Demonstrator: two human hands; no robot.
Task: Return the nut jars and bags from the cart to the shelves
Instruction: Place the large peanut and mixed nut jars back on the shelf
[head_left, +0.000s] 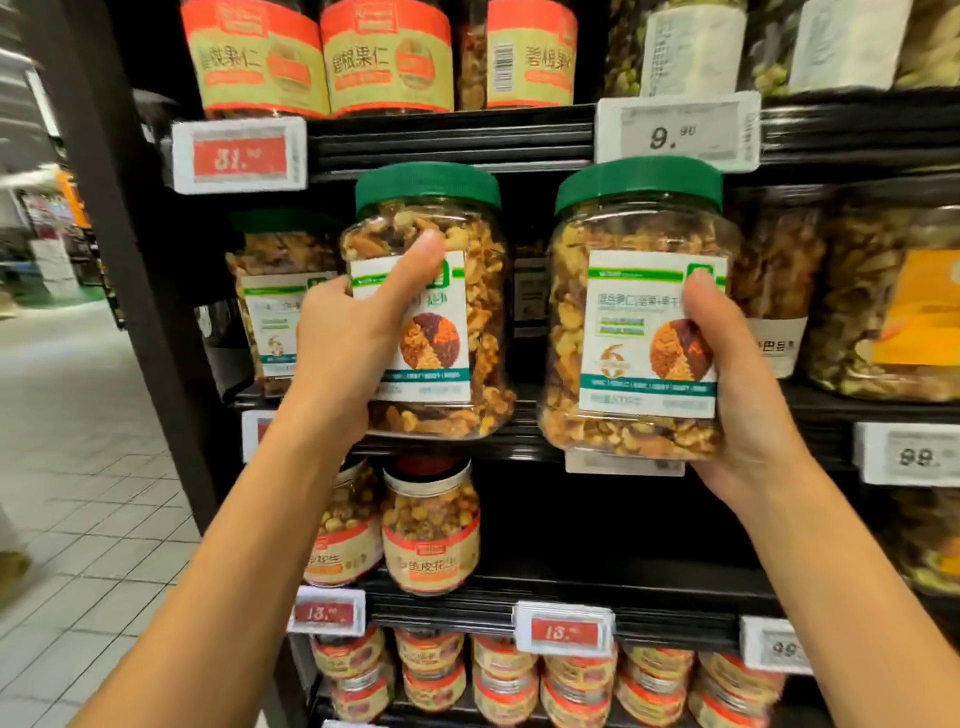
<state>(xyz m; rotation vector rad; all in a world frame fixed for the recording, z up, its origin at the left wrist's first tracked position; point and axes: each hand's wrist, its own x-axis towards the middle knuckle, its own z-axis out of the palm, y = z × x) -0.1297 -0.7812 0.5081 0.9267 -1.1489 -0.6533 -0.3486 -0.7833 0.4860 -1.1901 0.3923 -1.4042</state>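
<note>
At the front edge of the middle shelf (524, 439), the left hand (343, 353) grips the left nut jar (483, 322) and the right hand (743, 395) the right nut jar (623, 312), both upright and green-lidded, best slid straight back level, labels forward, beside the matching jar (280, 301).

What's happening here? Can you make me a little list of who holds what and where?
left hand: grips the left jar, thumb on its label
right hand: grips the right jar, thumb on its label
jars: clear, green lids, mixed nuts inside, upright
place: in front of the middle shelf
neighbour: a matching jar stands on that shelf, to the left
set down yet: cannot tell
</note>
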